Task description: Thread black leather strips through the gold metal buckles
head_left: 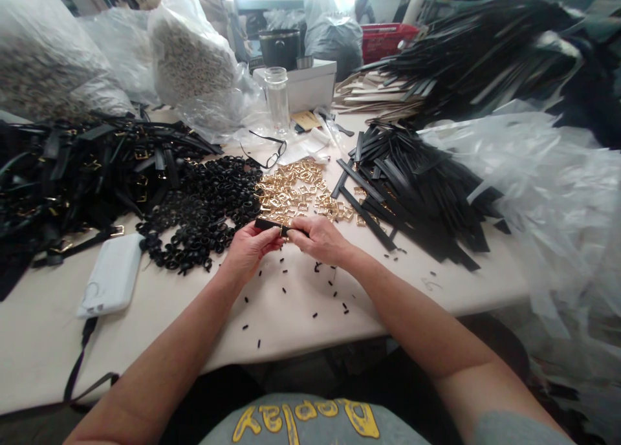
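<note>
Between my two hands, above the middle of the table, is a black strap (pixel 268 224) with a gold buckle on it. My left hand (pixel 252 248) is closed on the strap's left part, its thumb by the buckle. My right hand (pixel 317 238) pinches the strap just right of the buckle, the thumb and fingertips pressed together. Right behind my hands lies a heap of gold buckles (pixel 295 186). To the left of it is a pile of small black loops (pixel 213 193). Loose black straps (pixel 412 186) are heaped at the right.
Straps fitted with buckles (pixel 87 173) are piled far left, near a white power bank (pixel 111 273) with a cable. Eyeglasses (pixel 272 154) and a clear jar (pixel 277 102) stand behind the buckles. Small black bits (pixel 284 290) are scattered in front. Plastic sheeting (pixel 548 173) hangs over the right edge.
</note>
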A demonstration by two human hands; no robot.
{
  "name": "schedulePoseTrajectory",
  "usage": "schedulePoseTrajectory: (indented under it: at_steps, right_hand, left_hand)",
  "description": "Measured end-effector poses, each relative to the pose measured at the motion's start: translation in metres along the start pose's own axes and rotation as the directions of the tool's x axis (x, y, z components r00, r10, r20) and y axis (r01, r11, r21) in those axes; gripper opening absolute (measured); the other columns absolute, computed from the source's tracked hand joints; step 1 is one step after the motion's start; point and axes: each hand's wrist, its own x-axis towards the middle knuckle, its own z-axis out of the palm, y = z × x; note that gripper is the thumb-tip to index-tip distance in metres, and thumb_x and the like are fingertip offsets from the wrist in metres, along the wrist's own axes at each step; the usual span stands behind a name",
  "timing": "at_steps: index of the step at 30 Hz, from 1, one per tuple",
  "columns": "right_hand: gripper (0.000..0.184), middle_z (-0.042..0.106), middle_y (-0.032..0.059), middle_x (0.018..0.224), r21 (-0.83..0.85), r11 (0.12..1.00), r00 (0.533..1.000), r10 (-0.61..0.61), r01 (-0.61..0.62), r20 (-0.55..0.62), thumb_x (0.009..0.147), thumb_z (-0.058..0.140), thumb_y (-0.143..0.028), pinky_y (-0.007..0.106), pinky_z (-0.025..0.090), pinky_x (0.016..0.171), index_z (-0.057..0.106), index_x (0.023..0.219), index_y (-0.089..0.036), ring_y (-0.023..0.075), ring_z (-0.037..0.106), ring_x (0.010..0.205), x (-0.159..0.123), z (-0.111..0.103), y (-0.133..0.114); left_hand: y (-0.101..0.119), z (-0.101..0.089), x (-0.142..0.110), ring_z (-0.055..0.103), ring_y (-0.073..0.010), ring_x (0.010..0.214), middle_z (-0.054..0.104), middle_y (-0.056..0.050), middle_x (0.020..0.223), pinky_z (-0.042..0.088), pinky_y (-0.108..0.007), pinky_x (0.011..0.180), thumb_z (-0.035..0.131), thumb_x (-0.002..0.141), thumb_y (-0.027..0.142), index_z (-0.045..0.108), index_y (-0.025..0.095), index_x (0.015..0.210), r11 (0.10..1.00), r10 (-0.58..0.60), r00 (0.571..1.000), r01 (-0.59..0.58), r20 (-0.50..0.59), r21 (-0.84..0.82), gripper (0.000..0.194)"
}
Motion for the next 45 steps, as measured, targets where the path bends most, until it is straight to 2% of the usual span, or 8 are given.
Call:
schedulePoseTrajectory:
  at_steps: [4, 8, 14, 24, 31, 37, 41, 45]
  right_hand:
    - [0.02, 0.051, -0.0033, 0.062, 0.031, 0.999, 0.999, -0.032, 0.031, 0.03, 0.088, 0.052, -0.015, 0.023, 0.027, 0.06, 0.058, 0.069, -0.015, 0.0093, 0.044, 0.06, 0.002, 0.003, 0.0]
    - [0.023, 0.053, -0.0036, 0.06, 0.098, 0.995, 0.997, 0.0, -0.008, 0.082, 0.09, 0.05, -0.016, 0.022, 0.029, 0.06, 0.057, 0.068, -0.015, 0.0088, 0.046, 0.059, 0.001, 0.001, 0.001]
    - [0.024, 0.055, -0.0038, 0.06, 0.214, 0.975, 0.992, 0.027, -0.053, 0.123, 0.09, 0.049, -0.018, 0.021, 0.033, 0.06, 0.056, 0.067, -0.015, 0.008, 0.046, 0.056, -0.001, -0.002, -0.001]
    - [0.021, 0.055, -0.0039, 0.057, 0.409, 0.906, 0.984, 0.043, -0.11, 0.17, 0.088, 0.05, -0.026, 0.018, 0.033, 0.047, 0.058, 0.071, -0.015, 0.0058, 0.042, 0.044, -0.004, -0.001, -0.001]
    - [0.023, 0.059, -0.0026, 0.061, 0.53, 0.832, 0.975, 0.051, -0.162, 0.217, 0.086, 0.053, -0.035, 0.017, 0.036, 0.044, 0.061, 0.083, -0.014, 0.0057, 0.046, 0.044, -0.003, -0.007, 0.004]
    - [0.025, 0.058, -0.0024, 0.059, 0.621, 0.752, 0.962, 0.07, -0.224, 0.262, 0.086, 0.054, -0.037, 0.016, 0.036, 0.042, 0.057, 0.074, -0.015, 0.0051, 0.045, 0.043, -0.003, -0.005, 0.001]
    - [0.027, 0.058, -0.0028, 0.058, 0.608, 0.747, 0.957, 0.139, -0.269, 0.254, 0.085, 0.058, -0.039, 0.016, 0.036, 0.041, 0.056, 0.073, -0.015, 0.0054, 0.047, 0.042, -0.003, 0.001, -0.002]
    - [0.027, 0.055, -0.0042, 0.054, 0.565, 0.78, 0.959, 0.161, -0.268, 0.233, 0.085, 0.056, -0.036, 0.015, 0.031, 0.038, 0.053, 0.067, -0.016, 0.0044, 0.043, 0.039, -0.003, 0.002, -0.003]
  left_hand:
    - [-0.003, 0.002, -0.001, 0.063, -0.0104, 0.06, 0.07, -0.003, 0.072, 0.051, -0.02, 0.058, 0.089, 0.054, 0.029, 0.069, 0.013, 0.078, 1.0, 0.012, 1.0, -0.012, 0.015, 0.008, 0.036]
    - [-0.004, 0.002, -0.001, 0.063, -0.0101, 0.06, 0.071, -0.003, 0.076, 0.052, -0.02, 0.059, 0.089, 0.055, 0.029, 0.069, 0.013, 0.081, 1.0, 0.002, 1.0, -0.002, 0.014, 0.004, 0.037]
    - [0.002, 0.0, -0.001, 0.064, -0.0101, 0.057, 0.069, -0.002, 0.069, 0.053, -0.018, 0.055, 0.086, 0.059, 0.029, 0.065, 0.012, 0.081, 0.994, -0.093, 0.996, 0.094, 0.011, -0.049, 0.035]
    - [0.011, -0.003, -0.002, 0.064, -0.0083, 0.056, 0.067, -0.002, 0.066, 0.054, -0.014, 0.054, 0.08, 0.064, 0.015, 0.063, 0.012, 0.077, 0.962, -0.23, 0.969, 0.24, 0.085, -0.133, 0.022]
    - [0.009, -0.006, 0.0, 0.061, -0.0069, 0.051, 0.066, 0.0, 0.064, 0.052, -0.013, 0.049, 0.075, 0.067, 0.012, 0.064, 0.012, 0.078, 0.947, -0.218, 0.974, 0.225, 0.058, -0.228, 0.016]
    - [0.009, -0.005, 0.0, 0.059, -0.0059, 0.05, 0.065, 0.0, 0.063, 0.052, -0.013, 0.049, 0.076, 0.067, 0.014, 0.063, 0.012, 0.077, 0.941, -0.25, 0.967, 0.255, 0.049, -0.222, 0.017]
    - [0.008, 0.001, -0.003, 0.062, -0.0084, 0.053, 0.066, 0.0, 0.063, 0.052, -0.014, 0.051, 0.084, 0.061, 0.02, 0.062, 0.013, 0.078, 0.977, -0.171, 0.985, 0.172, 0.023, -0.122, 0.029]
    - [0.009, 0.003, -0.004, 0.064, -0.0104, 0.056, 0.069, -0.003, 0.068, 0.054, -0.017, 0.052, 0.082, 0.066, 0.029, 0.066, 0.012, 0.082, 0.98, -0.17, 0.985, 0.17, 0.009, -0.099, 0.029]
